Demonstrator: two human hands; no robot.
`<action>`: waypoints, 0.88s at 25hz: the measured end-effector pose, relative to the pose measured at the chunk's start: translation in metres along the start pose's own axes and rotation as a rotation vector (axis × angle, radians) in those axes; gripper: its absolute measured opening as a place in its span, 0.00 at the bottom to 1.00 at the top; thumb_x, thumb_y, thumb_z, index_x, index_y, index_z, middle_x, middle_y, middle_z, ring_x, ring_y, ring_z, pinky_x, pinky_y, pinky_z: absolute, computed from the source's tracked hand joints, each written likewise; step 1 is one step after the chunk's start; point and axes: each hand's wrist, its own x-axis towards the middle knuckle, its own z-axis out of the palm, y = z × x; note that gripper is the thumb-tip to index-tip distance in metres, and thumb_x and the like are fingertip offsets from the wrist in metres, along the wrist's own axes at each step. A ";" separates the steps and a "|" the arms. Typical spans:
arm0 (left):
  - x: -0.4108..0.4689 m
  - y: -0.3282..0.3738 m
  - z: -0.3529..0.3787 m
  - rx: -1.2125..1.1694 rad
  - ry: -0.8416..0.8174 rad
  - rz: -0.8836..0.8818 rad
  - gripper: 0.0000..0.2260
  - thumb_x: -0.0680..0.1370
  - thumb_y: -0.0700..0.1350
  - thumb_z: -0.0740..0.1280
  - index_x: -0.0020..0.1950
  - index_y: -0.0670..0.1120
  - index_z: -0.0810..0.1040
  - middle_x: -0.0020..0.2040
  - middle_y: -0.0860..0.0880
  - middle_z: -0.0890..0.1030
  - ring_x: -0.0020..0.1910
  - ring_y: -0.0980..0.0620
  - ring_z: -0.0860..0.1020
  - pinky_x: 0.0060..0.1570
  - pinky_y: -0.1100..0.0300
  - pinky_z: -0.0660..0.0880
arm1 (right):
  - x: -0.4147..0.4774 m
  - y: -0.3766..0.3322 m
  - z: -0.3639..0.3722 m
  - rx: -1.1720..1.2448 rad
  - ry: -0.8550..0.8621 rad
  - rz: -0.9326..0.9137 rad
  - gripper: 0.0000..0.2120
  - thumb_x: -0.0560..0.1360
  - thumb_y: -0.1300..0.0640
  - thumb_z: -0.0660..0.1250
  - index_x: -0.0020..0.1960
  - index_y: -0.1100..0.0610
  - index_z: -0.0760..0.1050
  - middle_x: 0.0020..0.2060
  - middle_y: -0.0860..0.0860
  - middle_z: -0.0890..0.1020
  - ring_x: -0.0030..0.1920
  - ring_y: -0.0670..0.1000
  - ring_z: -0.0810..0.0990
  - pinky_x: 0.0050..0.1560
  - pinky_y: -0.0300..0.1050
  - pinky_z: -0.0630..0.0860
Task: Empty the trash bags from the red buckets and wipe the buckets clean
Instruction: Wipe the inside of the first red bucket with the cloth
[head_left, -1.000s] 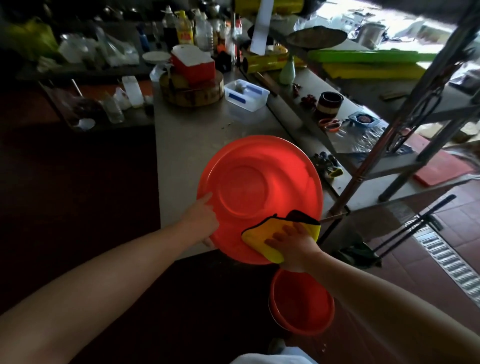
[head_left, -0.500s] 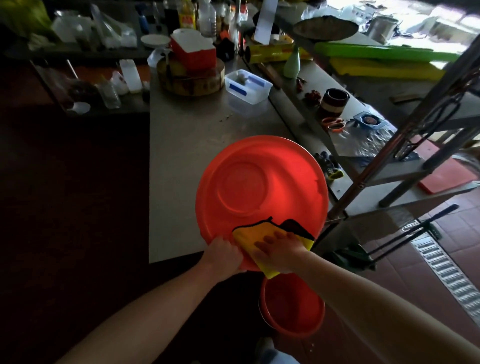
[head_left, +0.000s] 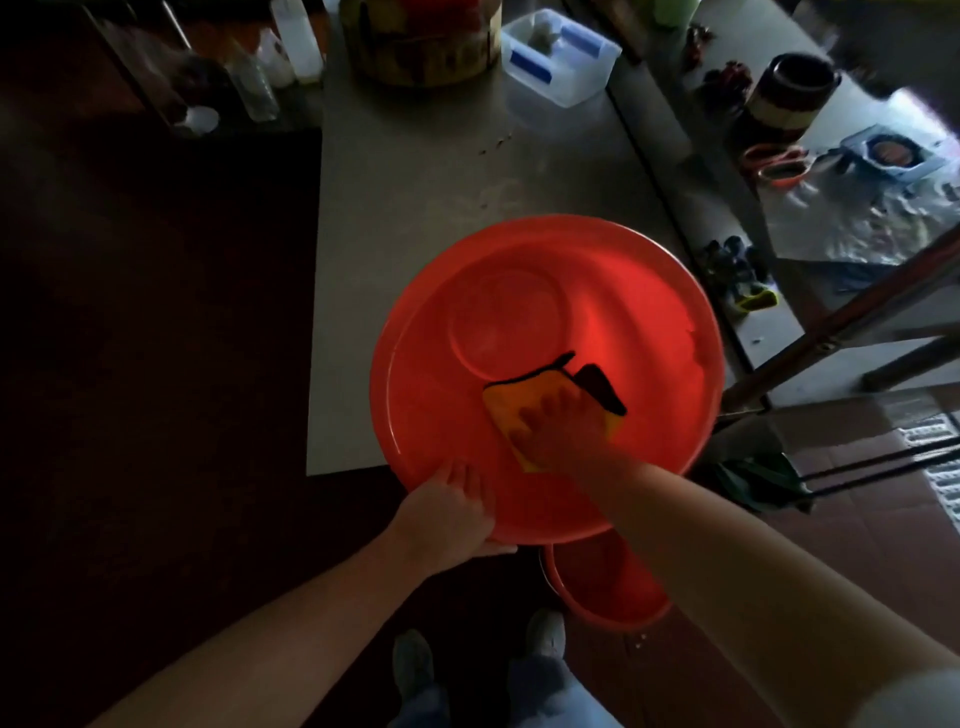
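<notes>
A large red basin (head_left: 613, 312) lies on the front end of a grey metal table (head_left: 415, 197), its near rim hanging over the edge. Inside it, my right hand (head_left: 558, 431) presses a yellow cloth with a black edge (head_left: 524, 397) flat against the basin's near inner wall. My left hand (head_left: 449, 512) grips the basin's near rim, fingers inside and thumb underneath. A second, smaller red bucket (head_left: 608, 592) stands on the floor below the basin, partly hidden by it and by my right forearm.
A clear plastic box (head_left: 561, 60) and a round wooden block (head_left: 426, 47) stand at the table's far end. A lower shelf on the right holds a dark cup (head_left: 792, 91), scissors (head_left: 776, 161) and foil. Metal rack legs (head_left: 852, 322) rise right of the basin. My shoes (head_left: 415, 665) are below.
My right hand slid the cloth from the near rim further into the basin. My left hand went from the basin's left side to gripping the near rim. The view tilted down.
</notes>
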 end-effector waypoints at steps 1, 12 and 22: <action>0.001 0.002 0.001 0.015 -0.003 -0.011 0.39 0.74 0.74 0.55 0.46 0.39 0.84 0.45 0.37 0.84 0.44 0.40 0.83 0.50 0.49 0.80 | 0.007 0.013 -0.002 0.034 0.040 0.052 0.32 0.75 0.37 0.48 0.69 0.50 0.75 0.70 0.56 0.74 0.72 0.59 0.68 0.72 0.51 0.58; 0.001 0.006 0.000 0.088 0.019 -0.015 0.39 0.74 0.74 0.57 0.51 0.37 0.84 0.50 0.35 0.84 0.48 0.39 0.83 0.52 0.49 0.79 | 0.007 -0.032 0.008 0.140 -0.223 -0.007 0.31 0.81 0.32 0.47 0.82 0.40 0.50 0.81 0.50 0.55 0.80 0.61 0.52 0.76 0.65 0.49; 0.006 -0.002 -0.014 0.011 -0.020 -0.021 0.34 0.72 0.75 0.60 0.38 0.43 0.83 0.37 0.41 0.83 0.38 0.42 0.81 0.44 0.52 0.77 | -0.047 0.003 -0.024 -0.221 -0.133 0.033 0.26 0.76 0.37 0.59 0.72 0.43 0.70 0.72 0.53 0.69 0.76 0.59 0.60 0.76 0.62 0.49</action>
